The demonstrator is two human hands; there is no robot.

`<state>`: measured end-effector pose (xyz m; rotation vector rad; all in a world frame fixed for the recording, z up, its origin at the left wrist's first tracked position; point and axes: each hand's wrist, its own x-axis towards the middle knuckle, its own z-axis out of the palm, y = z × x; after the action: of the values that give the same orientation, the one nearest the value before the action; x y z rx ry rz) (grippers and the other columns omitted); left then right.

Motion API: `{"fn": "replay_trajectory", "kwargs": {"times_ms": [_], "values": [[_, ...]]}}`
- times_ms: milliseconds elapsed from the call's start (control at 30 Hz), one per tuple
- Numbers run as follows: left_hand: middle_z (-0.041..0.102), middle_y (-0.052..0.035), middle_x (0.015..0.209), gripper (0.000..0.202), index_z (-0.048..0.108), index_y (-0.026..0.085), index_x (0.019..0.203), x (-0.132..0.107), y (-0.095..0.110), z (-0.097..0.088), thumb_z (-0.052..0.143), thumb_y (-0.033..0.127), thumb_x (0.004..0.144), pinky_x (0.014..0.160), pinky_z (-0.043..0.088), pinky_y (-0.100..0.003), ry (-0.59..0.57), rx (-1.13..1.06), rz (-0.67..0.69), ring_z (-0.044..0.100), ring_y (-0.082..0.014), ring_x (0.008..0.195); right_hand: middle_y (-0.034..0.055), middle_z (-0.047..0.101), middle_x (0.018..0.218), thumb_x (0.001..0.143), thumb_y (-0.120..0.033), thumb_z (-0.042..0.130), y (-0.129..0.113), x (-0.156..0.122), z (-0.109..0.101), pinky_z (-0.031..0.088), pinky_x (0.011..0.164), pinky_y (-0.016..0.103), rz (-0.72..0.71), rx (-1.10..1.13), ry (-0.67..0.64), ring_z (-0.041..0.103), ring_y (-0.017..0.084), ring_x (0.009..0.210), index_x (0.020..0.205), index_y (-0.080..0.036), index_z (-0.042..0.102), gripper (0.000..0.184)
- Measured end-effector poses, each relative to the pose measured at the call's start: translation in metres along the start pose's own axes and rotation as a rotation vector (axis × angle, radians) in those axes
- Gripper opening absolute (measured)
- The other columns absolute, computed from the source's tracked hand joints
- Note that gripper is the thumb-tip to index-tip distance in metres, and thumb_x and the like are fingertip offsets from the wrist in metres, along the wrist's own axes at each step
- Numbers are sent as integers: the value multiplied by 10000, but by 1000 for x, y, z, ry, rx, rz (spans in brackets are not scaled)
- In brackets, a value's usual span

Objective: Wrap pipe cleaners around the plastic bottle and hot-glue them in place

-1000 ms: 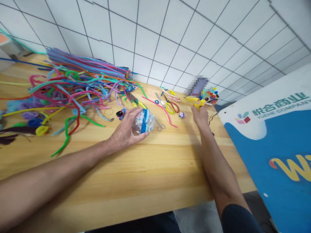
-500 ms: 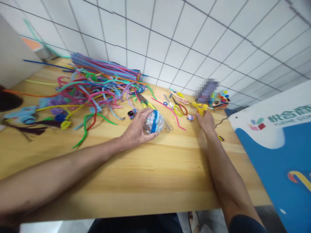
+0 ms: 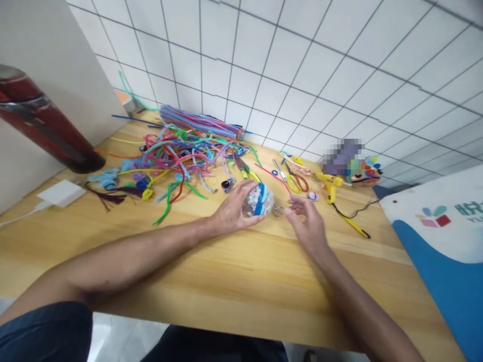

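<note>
My left hand [image 3: 234,213] is wrapped round a clear ball [image 3: 258,200] with a blue band and small coloured bits inside, resting on the wooden table [image 3: 241,281]. My right hand [image 3: 307,223] hovers just right of the ball, fingers spread and empty, near small silver scissors [image 3: 277,209]. A yellow glue gun [image 3: 329,185] stands behind it, untouched, its cable trailing right.
A tangle of coloured pipe cleaners [image 3: 184,148] covers the table's back left. Yellow-handled scissors [image 3: 296,180] and small craft pieces lie behind the ball. A colourful craft figure [image 3: 364,173] sits by the tiled wall. A white adapter [image 3: 62,193] lies left; a blue-white board [image 3: 441,236] stands right.
My right hand has let go of the glue gun and drawn back toward the ball, fingers now spread. The view swung left. My left hand stayed on the ball.
</note>
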<state>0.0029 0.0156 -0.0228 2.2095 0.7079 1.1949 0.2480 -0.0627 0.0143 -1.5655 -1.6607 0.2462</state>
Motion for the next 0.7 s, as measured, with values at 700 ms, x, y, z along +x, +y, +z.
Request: {"fn": "replay_trajectory", "kwargs": {"times_ms": [700], "values": [[389,-240,1636,983,218,219,1663,-8,-1,-4,764,535,909,1252,390,-652,-111,40,16,403,-415,1550,49,744,941,1030,-346,575,1,-25,32,602,766,343,-188,118,-59,721,192,836,1224,-219,630,238]]}}
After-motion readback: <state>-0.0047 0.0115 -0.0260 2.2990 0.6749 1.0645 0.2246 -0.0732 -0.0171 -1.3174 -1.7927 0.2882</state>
